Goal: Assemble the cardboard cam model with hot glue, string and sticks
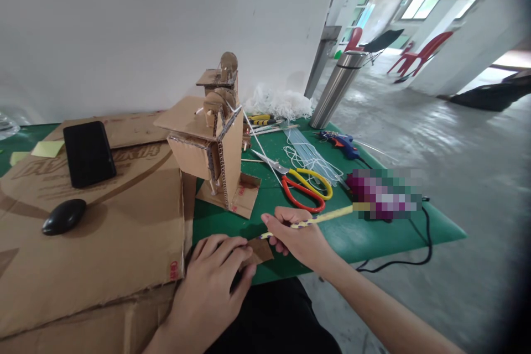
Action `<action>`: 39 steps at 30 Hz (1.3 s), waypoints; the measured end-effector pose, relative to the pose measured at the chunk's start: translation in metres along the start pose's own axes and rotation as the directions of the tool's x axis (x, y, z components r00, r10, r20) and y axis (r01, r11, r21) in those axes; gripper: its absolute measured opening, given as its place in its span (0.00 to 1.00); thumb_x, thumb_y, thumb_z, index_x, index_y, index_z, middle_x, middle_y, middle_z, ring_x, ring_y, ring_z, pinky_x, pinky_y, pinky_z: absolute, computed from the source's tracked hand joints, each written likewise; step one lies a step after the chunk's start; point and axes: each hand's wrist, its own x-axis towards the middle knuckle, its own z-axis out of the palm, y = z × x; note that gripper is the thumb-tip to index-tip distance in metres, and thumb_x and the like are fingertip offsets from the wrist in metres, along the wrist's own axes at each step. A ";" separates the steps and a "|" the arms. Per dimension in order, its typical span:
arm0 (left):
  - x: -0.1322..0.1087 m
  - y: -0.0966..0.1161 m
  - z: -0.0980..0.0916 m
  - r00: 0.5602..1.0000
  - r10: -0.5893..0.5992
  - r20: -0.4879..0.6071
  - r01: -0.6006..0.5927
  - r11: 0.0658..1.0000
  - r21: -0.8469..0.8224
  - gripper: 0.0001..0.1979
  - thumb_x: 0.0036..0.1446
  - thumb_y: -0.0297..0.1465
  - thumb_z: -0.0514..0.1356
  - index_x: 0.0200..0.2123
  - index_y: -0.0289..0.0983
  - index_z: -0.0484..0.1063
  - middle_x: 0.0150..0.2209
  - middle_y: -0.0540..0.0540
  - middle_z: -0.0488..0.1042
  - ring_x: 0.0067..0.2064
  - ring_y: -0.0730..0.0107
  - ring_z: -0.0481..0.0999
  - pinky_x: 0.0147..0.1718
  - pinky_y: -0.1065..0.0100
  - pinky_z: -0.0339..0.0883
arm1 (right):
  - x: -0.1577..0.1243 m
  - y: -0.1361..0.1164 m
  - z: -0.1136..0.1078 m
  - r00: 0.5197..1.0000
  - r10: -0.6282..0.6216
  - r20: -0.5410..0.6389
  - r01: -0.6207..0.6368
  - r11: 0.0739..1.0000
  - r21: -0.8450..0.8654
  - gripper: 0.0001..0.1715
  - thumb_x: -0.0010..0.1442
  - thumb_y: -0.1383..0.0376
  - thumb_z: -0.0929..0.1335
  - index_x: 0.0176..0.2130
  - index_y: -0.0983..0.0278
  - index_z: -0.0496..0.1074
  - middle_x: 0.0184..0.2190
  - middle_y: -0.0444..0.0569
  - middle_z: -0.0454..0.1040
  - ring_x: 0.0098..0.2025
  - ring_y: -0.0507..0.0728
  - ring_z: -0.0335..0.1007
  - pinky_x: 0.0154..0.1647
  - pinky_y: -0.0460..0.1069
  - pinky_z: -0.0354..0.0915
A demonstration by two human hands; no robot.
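My right hand (301,238) grips a yellow pencil (332,215) with dark spots, its lower end slanting down to the left. Just under that end lies a small piece of cardboard (261,253) at the table's front edge. Palm down, my left hand (215,268) rests over the left part of this piece, fingers stretched out and covering some of it. Behind my hands stands a cardboard model (230,149) with round discs on top and a white string. Scissors (305,188) with one red and one yellow handle lie beyond my right hand.
Large cardboard sheets (124,254) cover the left side, bearing a black mouse (64,217) and a dark phone-like device (89,154). A blue glue gun (342,145), clear glue sticks (309,152) and a steel flask (336,91) stand or lie to the right on the green table (431,227).
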 end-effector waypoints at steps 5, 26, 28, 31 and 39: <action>0.000 0.000 0.000 1.000 0.008 -0.004 -0.008 1.000 -0.001 0.08 0.62 0.24 0.59 0.42 0.40 0.74 0.43 0.49 0.79 0.45 0.61 0.75 0.44 0.57 0.68 | -0.001 -0.003 0.000 1.000 0.007 0.000 -0.007 1.000 -0.009 0.24 0.57 0.53 0.67 0.18 0.61 0.57 0.14 0.40 0.66 0.14 0.46 0.60 0.12 0.39 0.55; -0.001 -0.004 0.003 0.999 0.046 -0.012 -0.045 0.999 0.020 0.09 0.61 0.24 0.61 0.43 0.40 0.73 0.44 0.50 0.79 0.45 0.61 0.74 0.43 0.56 0.67 | -0.001 -0.007 0.000 1.000 0.002 -0.013 -0.002 1.000 -0.028 0.24 0.54 0.52 0.67 0.17 0.60 0.57 0.12 0.41 0.64 0.13 0.47 0.57 0.12 0.41 0.53; -0.002 -0.004 0.003 0.999 0.046 -0.006 -0.046 0.999 0.020 0.09 0.61 0.24 0.60 0.43 0.40 0.73 0.44 0.50 0.78 0.45 0.61 0.74 0.43 0.56 0.67 | -0.001 -0.007 0.000 1.000 0.000 -0.013 0.000 1.000 -0.028 0.23 0.54 0.52 0.67 0.17 0.60 0.57 0.13 0.41 0.64 0.13 0.47 0.57 0.12 0.41 0.53; -0.002 -0.004 0.004 0.999 0.045 -0.005 -0.045 0.999 0.015 0.08 0.61 0.24 0.60 0.43 0.40 0.73 0.44 0.50 0.78 0.45 0.61 0.74 0.43 0.56 0.67 | -0.001 -0.007 -0.001 1.000 -0.004 -0.002 0.004 0.999 -0.032 0.23 0.53 0.53 0.66 0.16 0.60 0.56 0.12 0.41 0.63 0.13 0.47 0.57 0.12 0.41 0.53; -0.001 -0.004 0.003 0.999 0.046 -0.006 -0.046 0.999 0.010 0.08 0.61 0.24 0.60 0.43 0.41 0.72 0.44 0.50 0.78 0.45 0.61 0.74 0.43 0.57 0.66 | 0.000 -0.005 -0.001 1.000 -0.012 -0.003 0.012 0.999 -0.036 0.23 0.54 0.54 0.66 0.16 0.60 0.55 0.12 0.40 0.62 0.13 0.47 0.57 0.12 0.41 0.52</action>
